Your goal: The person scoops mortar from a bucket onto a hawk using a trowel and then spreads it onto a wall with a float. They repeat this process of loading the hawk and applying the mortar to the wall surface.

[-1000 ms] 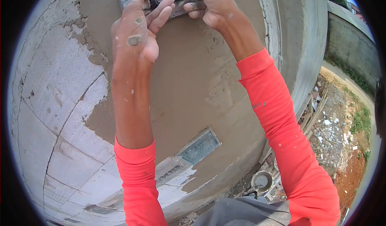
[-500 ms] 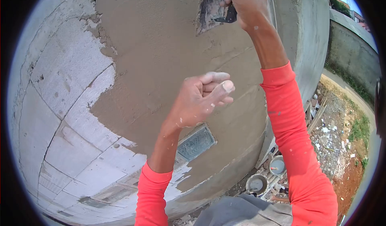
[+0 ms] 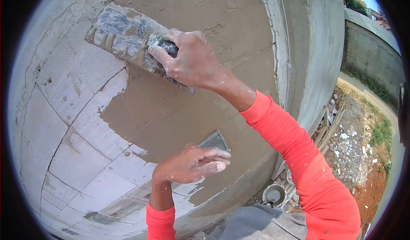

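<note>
Trowel (image 3: 124,31) is located at the upper left of the head view, its blade laid broadly along the wall (image 3: 77,154) and spanning the border between brown plaster (image 3: 147,107) and bare pale blocks (image 3: 83,75). I read the right hand (image 3: 194,61) as grasping the handle (image 3: 171,49), with the thumb along the near side and the fingers wrapped over the far side; this grip, in my judgement, lets the wrist set the blade's angle and spread pressure evenly. Full contact between blade and wall cannot be confirmed from my viewpoint. Small lumps (image 3: 109,40) are collected along the blade's lower left edge, probably because that edge gathers surplus material. I read the left hand (image 3: 190,165) as released: the fingers are loosely extended, grasping nothing, and it hangs in front of the recessed panel (image 3: 217,139), partly covering it from my view. I cannot tell whether it touches the wall. Its position, well below the trowel, presumably leaves the blade unobstructed and serves for balance. A bucket (image 3: 274,194) stands low beside the wall, presumably to remain within the worker's reach.
</note>
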### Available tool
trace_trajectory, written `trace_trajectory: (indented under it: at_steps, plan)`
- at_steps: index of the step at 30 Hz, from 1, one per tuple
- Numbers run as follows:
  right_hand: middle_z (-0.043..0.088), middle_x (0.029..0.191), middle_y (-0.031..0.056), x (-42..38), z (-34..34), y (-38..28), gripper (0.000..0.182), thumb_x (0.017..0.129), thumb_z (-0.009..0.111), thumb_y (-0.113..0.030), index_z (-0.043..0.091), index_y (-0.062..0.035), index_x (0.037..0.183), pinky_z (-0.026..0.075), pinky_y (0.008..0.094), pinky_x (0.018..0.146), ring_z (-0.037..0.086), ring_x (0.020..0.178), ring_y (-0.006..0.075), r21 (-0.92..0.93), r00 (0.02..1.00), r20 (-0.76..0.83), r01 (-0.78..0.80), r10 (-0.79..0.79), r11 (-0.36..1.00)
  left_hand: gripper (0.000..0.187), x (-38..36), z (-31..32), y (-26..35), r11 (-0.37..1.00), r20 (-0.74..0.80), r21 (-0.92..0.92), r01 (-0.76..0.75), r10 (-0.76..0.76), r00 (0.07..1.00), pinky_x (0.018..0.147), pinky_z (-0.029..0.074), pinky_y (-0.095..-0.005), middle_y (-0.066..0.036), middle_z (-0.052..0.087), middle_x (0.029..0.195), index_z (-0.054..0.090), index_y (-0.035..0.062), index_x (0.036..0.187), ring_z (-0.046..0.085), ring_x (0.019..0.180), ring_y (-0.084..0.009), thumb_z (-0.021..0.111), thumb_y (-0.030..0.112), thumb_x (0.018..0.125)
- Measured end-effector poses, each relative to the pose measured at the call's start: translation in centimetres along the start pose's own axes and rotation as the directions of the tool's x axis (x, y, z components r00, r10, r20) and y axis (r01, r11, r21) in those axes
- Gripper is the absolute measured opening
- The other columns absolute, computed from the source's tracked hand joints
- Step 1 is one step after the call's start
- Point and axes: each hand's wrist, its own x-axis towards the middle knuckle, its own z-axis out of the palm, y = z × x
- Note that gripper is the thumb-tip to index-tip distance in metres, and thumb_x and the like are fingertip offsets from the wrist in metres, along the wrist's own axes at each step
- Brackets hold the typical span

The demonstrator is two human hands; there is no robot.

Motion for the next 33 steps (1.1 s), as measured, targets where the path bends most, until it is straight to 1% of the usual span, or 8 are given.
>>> trace_trajectory:
  at_steps: [3, 7, 11, 14, 16, 18, 27, 33]
  plan:
    - [0.07, 0.08, 0.0278, 0.3, -4.5, 4.1, 0.044, 0.096, 0.065, -0.033, 0.07, 0.0097, 0.087, 0.054, 0.0446, 0.076, 0.071, 0.076, 0.0391, -0.032, 0.955, -0.188, -0.24, 0.23, 0.97, 0.039, -6.2, 0.4, -3.0, 0.99, -0.092, -0.064, 0.124, -0.13, 0.987, 0.079, 0.055, -0.03, -0.01, 0.079, 0.108, 0.067, 0.0035, 0.133, 0.07, 0.089, -0.0133, 0.067, 0.028, 0.103]
    - [0.06, 0.063, 0.0083, 8.0, -9.5, 14.3, 0.045, 0.099, 0.063, -0.033, 0.066, 0.0071, 0.079, 0.044, 0.0396, 0.059, 0.051, 0.058, 0.0186, -0.23, 0.859, -0.412, -0.421, 0.304, 0.877, 0.041, -15.9, 2.0, -10.2, 0.846, -0.177, -0.314, 0.432, -0.499, 0.848, 0.091, 0.054, -0.0308, -0.01, 0.077, 0.117, 0.065, -0.0022, 0.134, 0.07, 0.105, -0.0157, 0.065, 0.027, 0.104]
    - [0.056, 0.069, 0.0108, 14.7, -8.6, 14.0, 0.036, 0.099, 0.061, -0.028, 0.061, 0.0034, 0.081, 0.044, 0.0402, 0.06, 0.048, 0.064, 0.0177, 0.155, 0.937, -0.127, -0.306, 0.326, 0.939, 0.039, -22.4, 4.1, -15.0, 0.712, -0.246, -0.485, 0.508, -0.668, 0.702, 0.092, 0.054, -0.0309, -0.012, 0.076, 0.118, 0.067, -0.0032, 0.131, 0.07, 0.103, -0.0162, 0.065, 0.024, 0.104]
    - [0.072, 0.105, 0.0093, 14.1, -2.0, 14.8, 0.023, 0.104, 0.059, -0.024, 0.07, -0.0077, 0.115, 0.059, 0.0358, 0.073, 0.068, 0.095, 0.017, 0.512, 0.924, 0.124, 0.252, -0.362, 0.821, 0.038, -19.1, 2.7, -12.6, 0.792, -0.243, -0.37, 0.485, -0.586, 0.773, 0.084, 0.053, -0.0281, -0.009, 0.078, 0.112, 0.068, 0.0007, 0.131, 0.069, 0.097, -0.0125, 0.066, 0.027, 0.104]
    - [0.036, 0.054, 0.0133, 8.4, -0.7, 0.7, 0.046, 0.095, 0.061, -0.026, 0.05, 0.0072, 0.064, 0.035, 0.0446, 0.054, 0.033, 0.053, 0.0197, -0.044, 0.966, 0.178, -0.183, 0.188, 0.982, 0.038, -14.3, 1.2, -9.7, 0.872, -0.245, -0.284, 0.399, -0.468, 0.849, 0.083, 0.053, -0.0276, -0.009, 0.078, 0.112, 0.068, 0.0009, 0.132, 0.068, 0.096, -0.0118, 0.066, 0.026, 0.103]
    - [0.043, 0.054, 0.0208, 2.9, 0.7, -0.7, 0.041, 0.087, 0.059, -0.018, 0.045, 0.0043, 0.056, 0.044, 0.05, 0.061, 0.039, 0.055, 0.0315, -0.142, 0.915, 0.358, -0.144, 0.186, 0.979, 0.039, -10.8, 0.4, -6.5, 0.94, -0.245, -0.198, 0.277, -0.322, 0.915, 0.086, 0.053, -0.0287, -0.011, 0.077, 0.114, 0.068, -0.0025, 0.13, 0.069, 0.097, -0.0143, 0.067, 0.025, 0.102]
    - [0.067, 0.072, 0.0288, -2.6, -1.7, 9.5, 0.041, 0.094, 0.056, -0.027, 0.065, 0.006, 0.071, 0.05, 0.0517, 0.069, 0.063, 0.064, 0.043, -0.248, 0.884, -0.246, -0.454, 0.398, 0.856, 0.038, -19.1, -1.3, -7.5, 0.896, -0.365, -0.124, 0.427, -0.441, 0.82, 0.062, 0.048, -0.0271, -0.005, 0.08, 0.108, 0.069, -0.0007, 0.128, 0.056, 0.066, -0.0082, 0.066, 0.025, 0.1]
    - [0.067, 0.077, 0.0252, -2.8, -1.0, 3.4, 0.037, 0.093, 0.058, -0.031, 0.069, 0.0009, 0.079, 0.052, 0.0489, 0.074, 0.064, 0.072, 0.0437, -0.341, 0.975, -0.004, -0.211, 0.223, 0.916, 0.035, -13.1, -3.8, -2.3, 0.996, -0.327, -0.004, 0.09, -0.086, 0.941, 0.074, 0.054, -0.0294, -0.009, 0.08, 0.103, 0.071, -0.0007, 0.124, 0.069, 0.08, -0.0132, 0.067, 0.024, 0.099]
